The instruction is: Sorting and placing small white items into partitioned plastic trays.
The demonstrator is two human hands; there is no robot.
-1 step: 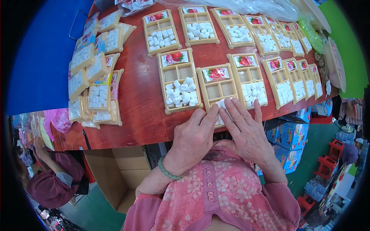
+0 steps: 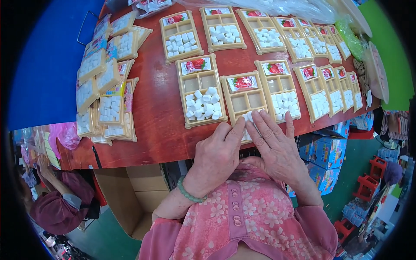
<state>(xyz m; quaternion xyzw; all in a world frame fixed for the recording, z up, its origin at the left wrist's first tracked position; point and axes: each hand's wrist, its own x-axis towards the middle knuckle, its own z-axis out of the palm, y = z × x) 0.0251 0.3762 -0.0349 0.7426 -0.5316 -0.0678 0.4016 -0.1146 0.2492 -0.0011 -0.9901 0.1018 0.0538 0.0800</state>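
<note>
A beige compartment tray (image 2: 250, 102) lies at the table's near edge, with a strawberry-print sachet (image 2: 242, 83) in its top section and two bare square compartments below. Both hands bend over its lowest section, where a few white marshmallows (image 2: 248, 116) show between the fingers; the rest are hidden. My left hand (image 2: 218, 149), a green bead bracelet on its wrist, is at the tray's left side, index finger reaching in and the other fingers curled under. My right hand (image 2: 277, 145) lies with fingers stretched and spread over the marshmallows. Trays with marshmallows flank it, left (image 2: 202, 102) and right (image 2: 282, 97).
More filled trays (image 2: 320, 104) stand in two rows across the red table (image 2: 151, 91). Wrapped trays (image 2: 110, 108) are stacked at the left. Clear plastic film (image 2: 286, 8) lies at the back. Below are an open cardboard box (image 2: 143, 190) and blue cartons (image 2: 325, 160). Another person (image 2: 65, 199) sits at the left.
</note>
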